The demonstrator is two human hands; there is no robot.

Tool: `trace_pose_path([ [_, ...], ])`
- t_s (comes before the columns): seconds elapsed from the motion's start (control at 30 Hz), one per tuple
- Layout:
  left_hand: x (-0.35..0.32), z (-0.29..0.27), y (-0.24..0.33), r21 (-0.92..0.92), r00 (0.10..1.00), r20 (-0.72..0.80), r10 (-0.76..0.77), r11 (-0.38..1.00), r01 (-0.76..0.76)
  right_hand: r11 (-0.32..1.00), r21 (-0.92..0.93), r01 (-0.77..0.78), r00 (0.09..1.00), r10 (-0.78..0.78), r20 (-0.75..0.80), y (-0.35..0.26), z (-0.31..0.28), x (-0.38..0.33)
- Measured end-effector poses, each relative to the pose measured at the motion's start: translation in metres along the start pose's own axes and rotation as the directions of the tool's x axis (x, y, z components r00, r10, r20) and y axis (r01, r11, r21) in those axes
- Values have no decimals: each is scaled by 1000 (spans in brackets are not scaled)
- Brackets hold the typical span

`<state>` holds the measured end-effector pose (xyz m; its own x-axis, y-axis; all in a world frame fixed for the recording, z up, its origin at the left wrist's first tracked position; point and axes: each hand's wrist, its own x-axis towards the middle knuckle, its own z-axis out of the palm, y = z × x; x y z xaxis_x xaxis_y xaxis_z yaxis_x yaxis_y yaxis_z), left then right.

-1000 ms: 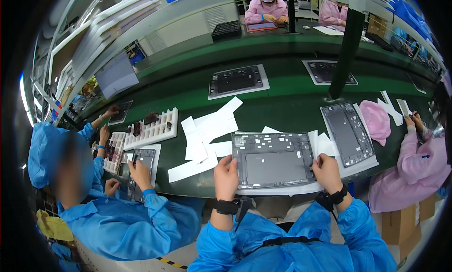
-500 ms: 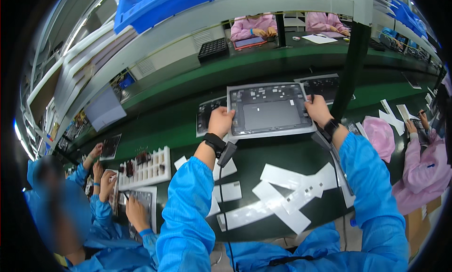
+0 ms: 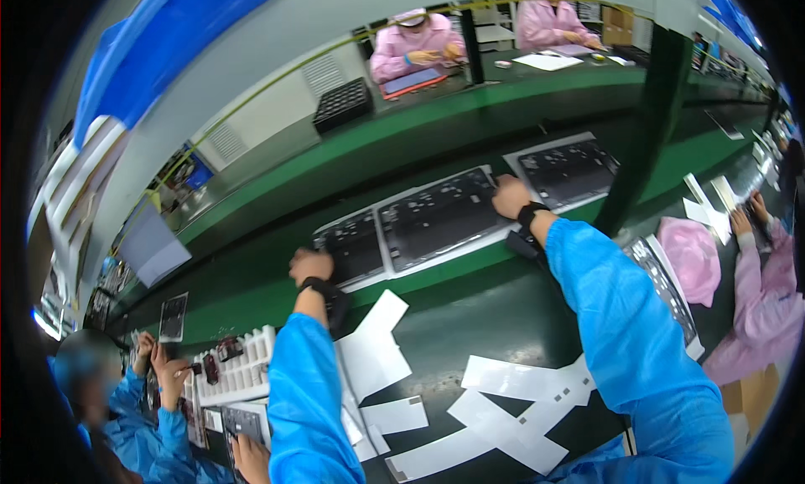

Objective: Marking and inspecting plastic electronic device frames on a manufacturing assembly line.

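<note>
Three dark, tablet-shaped panels with small light pieces on them lie in a slanting row on white sheets: a left panel [image 3: 352, 248], a middle panel [image 3: 440, 216] and a right panel [image 3: 568, 170]. My left hand [image 3: 310, 266] is at the outer edge of the left panel; motion smears its fingers. At the far right corner of the middle panel is my right hand [image 3: 511, 197], close to the right panel too. Its fingers are curled, and their tips are partly hidden. Both wrists wear black bands.
White paper strips [image 3: 503, 429] overlap on the dark table before me. A white compartment tray [image 3: 239, 371] stands left beside co-workers in blue. Right are a dark post [image 3: 654, 124], another panel [image 3: 667, 287] and a pink cloth bundle [image 3: 689, 259]. Shelving with a blue bin [image 3: 168, 44] hangs overhead.
The panel I held up in both hands now lies in the row between the other two. My left hand has moved left and down, my right hand left. The view has shifted.
</note>
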<state>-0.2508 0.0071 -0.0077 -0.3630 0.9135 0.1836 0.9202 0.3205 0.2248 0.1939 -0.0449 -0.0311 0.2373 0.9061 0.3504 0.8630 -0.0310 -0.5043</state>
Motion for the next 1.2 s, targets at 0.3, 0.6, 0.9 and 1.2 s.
trace_pose_path([
  [0.3, 43, 64, -23, -68, 998, 57, -9, 998, 12, 981, -22, -192, 979, 193, 62, -7, -8, -7],
  [0.6, 139, 9, -131, 464, 609, 274, 745, 452, -762, 994, 10, -110, 990, 108, 95, -55, -12, -14],
  [0.9, 4, -237, -72, -155, 910, -395, 129, 967, -204, 933, -360, -4, 1000, -2, -15, -57, 13, -19],
  [1.2, -198, -307, -43, -737, 989, -140, 58, 661, -143, 522, 696, -493, 816, 1, 578, -144, -117, -119],
])
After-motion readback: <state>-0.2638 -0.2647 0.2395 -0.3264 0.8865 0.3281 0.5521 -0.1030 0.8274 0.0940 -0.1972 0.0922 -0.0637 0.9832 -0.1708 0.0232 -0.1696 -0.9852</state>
